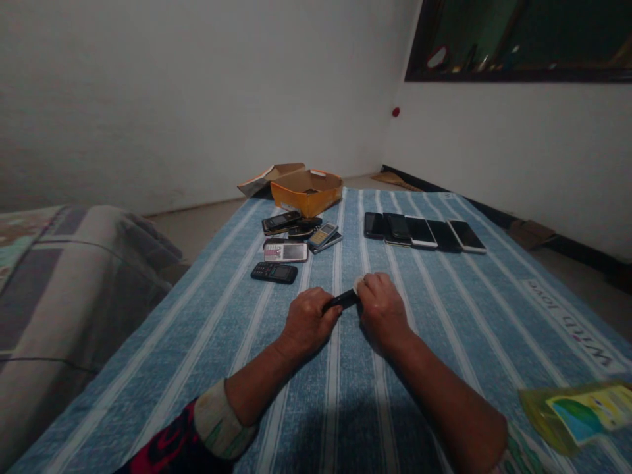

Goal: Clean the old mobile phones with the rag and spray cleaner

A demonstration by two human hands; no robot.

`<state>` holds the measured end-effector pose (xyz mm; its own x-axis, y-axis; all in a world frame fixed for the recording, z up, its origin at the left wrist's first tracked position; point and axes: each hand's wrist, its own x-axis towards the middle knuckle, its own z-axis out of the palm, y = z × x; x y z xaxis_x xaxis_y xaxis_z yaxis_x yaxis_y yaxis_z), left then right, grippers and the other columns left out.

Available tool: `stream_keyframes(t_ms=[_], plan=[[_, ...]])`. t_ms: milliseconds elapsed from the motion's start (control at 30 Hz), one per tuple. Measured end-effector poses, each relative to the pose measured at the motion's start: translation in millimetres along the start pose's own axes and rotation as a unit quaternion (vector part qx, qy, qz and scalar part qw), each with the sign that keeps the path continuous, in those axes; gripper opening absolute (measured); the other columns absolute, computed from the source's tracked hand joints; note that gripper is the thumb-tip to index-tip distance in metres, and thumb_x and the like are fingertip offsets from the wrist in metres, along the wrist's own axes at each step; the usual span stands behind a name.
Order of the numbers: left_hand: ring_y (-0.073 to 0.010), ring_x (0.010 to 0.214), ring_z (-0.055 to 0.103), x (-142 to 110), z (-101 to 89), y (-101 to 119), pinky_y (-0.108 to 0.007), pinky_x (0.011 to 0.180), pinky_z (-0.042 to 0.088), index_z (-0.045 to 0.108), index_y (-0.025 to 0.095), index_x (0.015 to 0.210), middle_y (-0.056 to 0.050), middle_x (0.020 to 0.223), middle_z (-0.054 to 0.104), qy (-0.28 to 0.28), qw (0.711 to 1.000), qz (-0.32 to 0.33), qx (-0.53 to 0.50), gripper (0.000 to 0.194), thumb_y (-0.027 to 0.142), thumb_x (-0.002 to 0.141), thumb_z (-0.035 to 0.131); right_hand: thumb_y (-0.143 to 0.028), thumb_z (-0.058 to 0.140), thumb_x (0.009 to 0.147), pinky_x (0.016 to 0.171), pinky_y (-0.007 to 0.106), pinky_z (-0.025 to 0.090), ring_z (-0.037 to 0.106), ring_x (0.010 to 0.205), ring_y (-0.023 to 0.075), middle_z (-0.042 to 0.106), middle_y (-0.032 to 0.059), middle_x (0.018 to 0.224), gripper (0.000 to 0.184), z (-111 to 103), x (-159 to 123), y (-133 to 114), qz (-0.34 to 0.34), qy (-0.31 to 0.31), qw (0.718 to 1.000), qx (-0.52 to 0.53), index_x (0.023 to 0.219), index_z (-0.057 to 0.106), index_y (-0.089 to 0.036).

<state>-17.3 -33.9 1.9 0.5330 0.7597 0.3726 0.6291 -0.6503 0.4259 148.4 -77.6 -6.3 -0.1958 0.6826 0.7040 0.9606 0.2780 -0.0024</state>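
Note:
My left hand (310,319) is closed around one end of a slim black mobile phone (345,299), seen nearly edge-on above the striped cloth. At its other end my right hand (382,309) is closed, pinching a white wipe (357,283) against it; most of the wipe is hidden by the fingers. Just beyond my left hand lie a black keypad phone (274,272) and a silver and pink keypad phone (285,251). Behind them, a small grey phone with a yellowish screen (323,235) rests on another, beside a pile of dark phones (282,222).
An open orange cardboard box (306,195) stands at the table's far end. Several smartphones (421,232) lie in a row at the far right. A yellow-green packet (575,411) sits near right on the blue striped tablecloth (439,316). A covered piece of furniture (99,263) is at left.

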Motion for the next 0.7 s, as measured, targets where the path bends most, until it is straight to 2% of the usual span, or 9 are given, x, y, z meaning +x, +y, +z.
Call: stream_keyframes(t_ms=[200, 400, 567, 700], plan=[[-0.0142, 0.064, 0.055, 1, 2.0, 0, -0.026, 0.063, 0.042, 0.062, 0.018, 0.066, 0.000, 0.065, 0.056, 0.011, 1.000, -0.005, -0.007, 0.016, 0.020, 0.081, 0.060, -0.011, 0.042, 0.095, 0.074, 0.036, 0.042, 0.045, 0.088, 0.0244, 0.057, 0.0107, 0.086, 0.024, -1, -2, -17, -0.053, -0.012, 0.997, 0.052, 0.089, 0.065, -0.013], [-0.0134, 0.063, 0.055, 1, 0.8, 2, -0.025, 0.062, 0.041, 0.062, 0.018, 0.067, 0.002, 0.065, 0.057, 0.000, 0.999, -0.030, -0.029, 0.011, 0.020, 0.078, 0.064, -0.007, 0.041, 0.092, 0.073, 0.037, 0.044, 0.045, 0.087, 0.0247, 0.057, 0.0114, 0.086, 0.025, 1, -3, -13, -0.029, -0.001, 0.998, 0.057, 0.085, 0.064, -0.014], [-0.0131, 0.060, 0.051, 1, 1.7, 1, -0.025, 0.059, 0.038, 0.054, 0.019, 0.059, 0.002, 0.061, 0.052, 0.009, 0.999, -0.035, -0.022, 0.017, 0.014, 0.075, 0.057, -0.009, 0.041, 0.095, 0.074, 0.037, 0.044, 0.048, 0.088, 0.0237, 0.058, 0.0109, 0.086, 0.025, 2, -2, -28, -0.074, 0.006, 0.994, 0.079, 0.092, 0.066, -0.012], [-0.0132, 0.058, 0.049, 1, 3.0, -1, -0.025, 0.057, 0.037, 0.050, 0.019, 0.056, 0.002, 0.059, 0.050, 0.008, 0.999, -0.043, -0.024, 0.019, 0.012, 0.072, 0.056, -0.008, 0.040, 0.095, 0.073, 0.037, 0.044, 0.047, 0.088, 0.0237, 0.059, 0.0111, 0.085, 0.028, 3, -2, -34, -0.092, -0.003, 0.994, 0.066, 0.087, 0.066, -0.013]])
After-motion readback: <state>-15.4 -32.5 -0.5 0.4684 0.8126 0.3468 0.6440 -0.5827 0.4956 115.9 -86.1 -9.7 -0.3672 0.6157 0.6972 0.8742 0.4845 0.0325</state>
